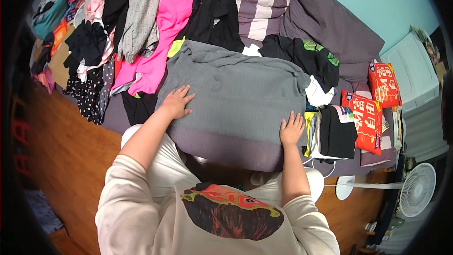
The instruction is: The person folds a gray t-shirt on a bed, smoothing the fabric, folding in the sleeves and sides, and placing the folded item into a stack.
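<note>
A dark grey garment lies spread over the sofa seat in front of me, its kind not clear from here. My left hand rests on its left side with the fingers spread. On the right edge, my right hand lies flat, fingers apart. Neither hand grips anything. Just right of my right hand sits a stack of folded clothes, black on top with white and yellow edges showing. A bright pink garment lies beyond my left hand, next to a grey dotted one.
Heaped clothes cover the sofa's left end. Black clothing with green patches lies behind the grey garment. Two red packages are at the right, near a white fan and a white lidded box. A striped cushion leans at the back.
</note>
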The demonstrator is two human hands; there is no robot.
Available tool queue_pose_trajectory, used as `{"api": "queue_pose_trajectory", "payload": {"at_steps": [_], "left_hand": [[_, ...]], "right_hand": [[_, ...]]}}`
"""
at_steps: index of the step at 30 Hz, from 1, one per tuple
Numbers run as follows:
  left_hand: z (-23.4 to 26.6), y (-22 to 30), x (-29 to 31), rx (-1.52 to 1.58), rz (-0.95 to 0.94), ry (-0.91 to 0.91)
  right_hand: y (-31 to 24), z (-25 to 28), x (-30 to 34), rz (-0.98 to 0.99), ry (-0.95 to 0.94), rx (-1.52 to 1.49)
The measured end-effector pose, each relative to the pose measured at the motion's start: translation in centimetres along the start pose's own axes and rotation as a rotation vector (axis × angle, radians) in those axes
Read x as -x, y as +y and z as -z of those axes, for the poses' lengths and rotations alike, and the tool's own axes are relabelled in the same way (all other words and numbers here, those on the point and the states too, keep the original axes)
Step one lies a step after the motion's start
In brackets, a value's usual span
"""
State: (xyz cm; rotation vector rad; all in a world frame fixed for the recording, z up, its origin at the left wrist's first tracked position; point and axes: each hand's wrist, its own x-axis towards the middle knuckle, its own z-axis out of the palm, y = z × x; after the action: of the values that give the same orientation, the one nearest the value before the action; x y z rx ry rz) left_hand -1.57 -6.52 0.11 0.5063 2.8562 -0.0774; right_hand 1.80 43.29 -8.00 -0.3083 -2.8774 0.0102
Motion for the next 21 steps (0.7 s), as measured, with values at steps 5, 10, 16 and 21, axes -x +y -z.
{"api": "queue_pose_trajectory", "payload": {"at_steps": [5,10,16,21], "left_hand": [[0.1,-2.7,0.7,0.508,0.003,-0.005],[2.1,-4.0,-0.8,0.719,0.037,0.060],[3.0,-4.5,-0.5,0.679,0.055,-0.087],[2.3,-6.0,-0.4,0.687,0.074,0.061]], "right_hand": [[-7.7,2.9,-0.5,0.300,0.168,-0.282],[-17.4,4.1,-2.5,0.451,0.037,-0.714],[-29.3,5.5,-7.2,0.452,0.028,-0.898],[-36.9,6.4,-9.6,0.352,-0.074,-0.935]]}}
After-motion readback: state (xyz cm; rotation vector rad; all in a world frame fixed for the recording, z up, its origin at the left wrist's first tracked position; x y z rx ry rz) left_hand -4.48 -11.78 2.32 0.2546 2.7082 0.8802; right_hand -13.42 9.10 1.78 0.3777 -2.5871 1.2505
